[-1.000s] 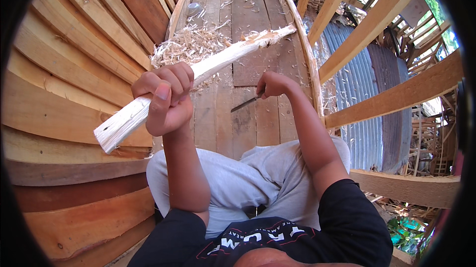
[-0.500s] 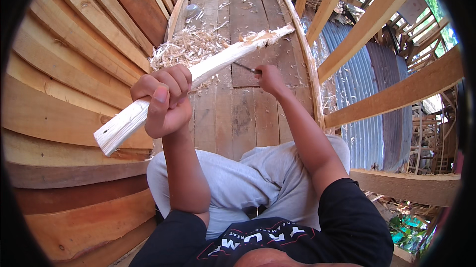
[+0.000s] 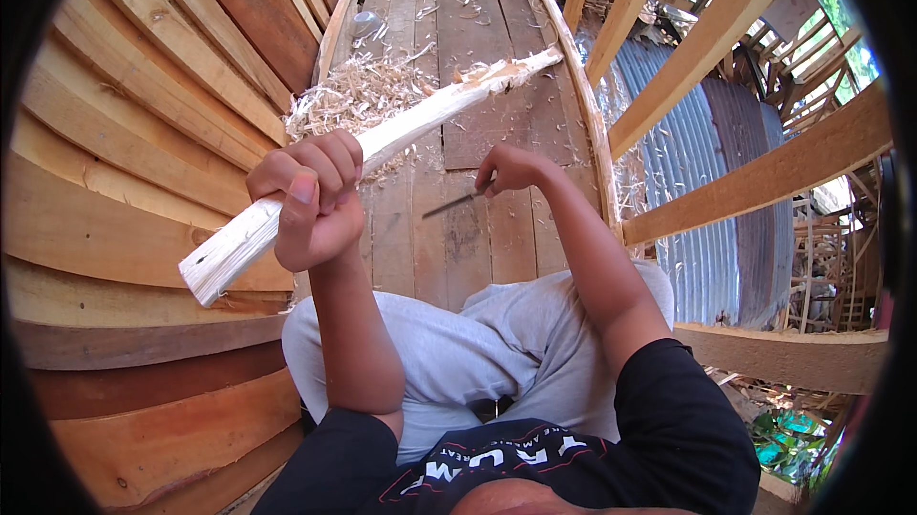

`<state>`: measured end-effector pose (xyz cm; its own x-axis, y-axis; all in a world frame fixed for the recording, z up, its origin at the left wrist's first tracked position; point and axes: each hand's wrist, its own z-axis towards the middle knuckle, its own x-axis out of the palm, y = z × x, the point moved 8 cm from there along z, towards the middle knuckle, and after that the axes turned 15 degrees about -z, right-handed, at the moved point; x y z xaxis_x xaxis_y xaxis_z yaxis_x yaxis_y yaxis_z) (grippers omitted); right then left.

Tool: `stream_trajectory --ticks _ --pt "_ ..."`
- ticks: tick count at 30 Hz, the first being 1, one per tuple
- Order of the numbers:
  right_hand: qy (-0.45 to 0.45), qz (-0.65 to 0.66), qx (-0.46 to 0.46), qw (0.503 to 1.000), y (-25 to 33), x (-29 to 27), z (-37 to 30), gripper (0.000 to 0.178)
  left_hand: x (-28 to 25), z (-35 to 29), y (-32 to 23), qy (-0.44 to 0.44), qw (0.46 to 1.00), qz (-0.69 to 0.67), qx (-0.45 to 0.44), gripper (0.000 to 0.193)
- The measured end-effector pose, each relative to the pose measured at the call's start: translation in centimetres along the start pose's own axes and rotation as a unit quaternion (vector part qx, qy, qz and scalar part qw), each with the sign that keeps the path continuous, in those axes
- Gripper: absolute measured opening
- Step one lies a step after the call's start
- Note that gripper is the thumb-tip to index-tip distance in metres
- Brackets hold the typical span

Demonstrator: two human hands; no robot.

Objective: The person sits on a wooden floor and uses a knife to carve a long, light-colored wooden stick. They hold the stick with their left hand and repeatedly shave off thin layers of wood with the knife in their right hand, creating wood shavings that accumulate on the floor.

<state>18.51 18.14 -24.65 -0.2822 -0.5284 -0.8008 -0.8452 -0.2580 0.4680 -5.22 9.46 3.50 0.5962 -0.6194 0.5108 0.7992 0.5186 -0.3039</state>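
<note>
My left hand (image 3: pixel 308 198) grips a long pale wooden stick (image 3: pixel 420 118) near its lower end; the stick slants up to the right, its far tip resting on the plank floor. My right hand (image 3: pixel 511 169) holds a small knife (image 3: pixel 457 203) whose thin dark blade points left, a little below the stick and apart from it. A heap of pale wood shavings (image 3: pixel 355 95) lies on the planks under the stick's middle.
I sit on a plank floor (image 3: pixel 478 238) inside a wooden boat hull; curved plank walls (image 3: pixel 124 161) rise on the left, wooden ribs and beams (image 3: pixel 755 181) on the right. Corrugated metal sheet (image 3: pixel 688 161) shows beyond the ribs. My grey-trousered legs (image 3: pixel 449 353) stretch forward.
My right hand with the knife went up to the stick half a second ago and has now come back down away from it. My left hand and the stick stayed in place.
</note>
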Motion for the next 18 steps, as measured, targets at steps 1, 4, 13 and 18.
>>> stream_trajectory --ticks 1,4,13,18 --pt "0.082 -0.008 -0.029 0.996 0.7 1.6 -0.3 0.03 -0.1 0.0 0.0 0.0 1.0 -0.003 0.0 0.024" --pt "-0.145 -0.011 0.094 0.985 -1.6 -0.8 0.6 0.029 -0.1 0.1 0.2 0.003 1.0 -0.009 -0.001 0.024" --pt "0.08 0.004 -0.055 0.995 0.7 3.7 0.9 0.031 -0.3 0.1 0.1 0.003 1.0 -0.011 -0.002 0.024" --pt "-0.138 -0.054 0.043 0.988 -1.2 -1.4 0.7 0.029 0.1 0.1 0.2 0.003 1.0 -0.007 -0.005 0.025"
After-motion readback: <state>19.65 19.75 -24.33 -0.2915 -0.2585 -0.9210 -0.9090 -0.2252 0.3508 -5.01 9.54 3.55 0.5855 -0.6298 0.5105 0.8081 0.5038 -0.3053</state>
